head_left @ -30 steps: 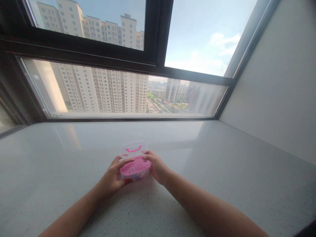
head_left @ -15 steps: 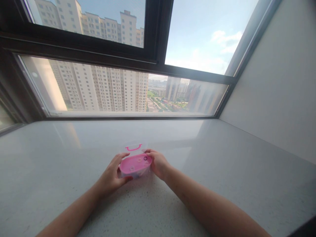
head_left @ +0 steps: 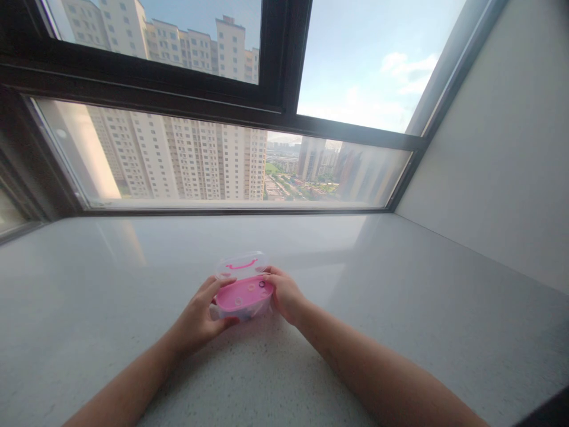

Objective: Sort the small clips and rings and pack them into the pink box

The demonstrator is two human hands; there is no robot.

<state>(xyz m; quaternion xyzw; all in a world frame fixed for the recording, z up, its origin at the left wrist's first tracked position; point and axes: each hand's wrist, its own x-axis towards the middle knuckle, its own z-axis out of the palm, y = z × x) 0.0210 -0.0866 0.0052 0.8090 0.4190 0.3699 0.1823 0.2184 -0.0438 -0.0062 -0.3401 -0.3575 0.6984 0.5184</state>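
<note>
A small oval clear plastic storage box (head_left: 249, 312) sits on the pale speckled sill, with a pink tray (head_left: 240, 292) fitted in its top. Several small rings lie on the tray, among them a dark ring (head_left: 262, 284). Behind the tray, the clear lid (head_left: 240, 259) with a pink handle stands open and tilted back. My left hand (head_left: 205, 308) wraps the box's left end, thumb along the front and fingers toward the back. Gripping the right end is my right hand (head_left: 284, 293), its thumb at the tray rim and its fingertips beside the lid.
The speckled sill (head_left: 133, 284) runs back to a dark window frame (head_left: 284, 121). A white wall (head_left: 493, 160) closes off the right side. Tall buildings show through the glass.
The clear lid behind the tray shows more fully and its handle looks slightly shifted. Both hands stay at the ends of the box.
</note>
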